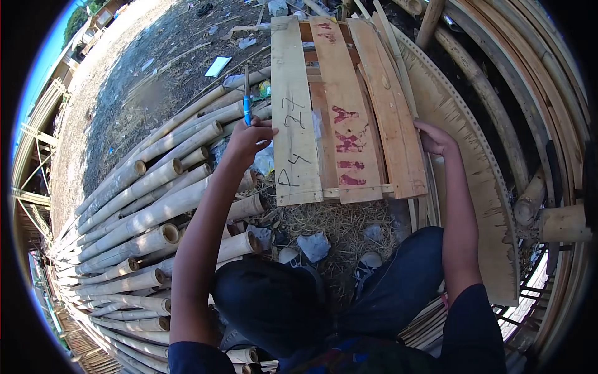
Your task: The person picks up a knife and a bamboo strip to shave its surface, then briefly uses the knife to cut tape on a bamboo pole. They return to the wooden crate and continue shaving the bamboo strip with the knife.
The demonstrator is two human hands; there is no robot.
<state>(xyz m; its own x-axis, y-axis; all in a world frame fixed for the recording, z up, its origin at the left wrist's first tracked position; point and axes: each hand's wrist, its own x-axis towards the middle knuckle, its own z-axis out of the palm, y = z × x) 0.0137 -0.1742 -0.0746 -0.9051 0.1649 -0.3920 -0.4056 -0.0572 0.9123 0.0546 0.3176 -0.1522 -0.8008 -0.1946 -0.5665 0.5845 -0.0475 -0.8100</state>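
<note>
A wooden crate (293, 81) of pale slats stands in front of me, with "P.Y.27" in black and red stencilled letters on its boards. My left hand (252, 134) is closed around a blue-handled tool (247, 109), whose narrow blade points away from me. A finger of that hand reaches the crate's left edge. On the opposite side, my right hand (434, 137) grips the crate's right edge, with some of its fingers hidden behind the board.
Stacked bamboo poles (149, 240) fill the left side. A curved plywood sheet (479, 206) leans at the right, beside more poles and planks (470, 68). Stones (313, 247) and straw lie by my shoes. Litter, including a white packet (218, 67), is scattered on the dirt beyond.
</note>
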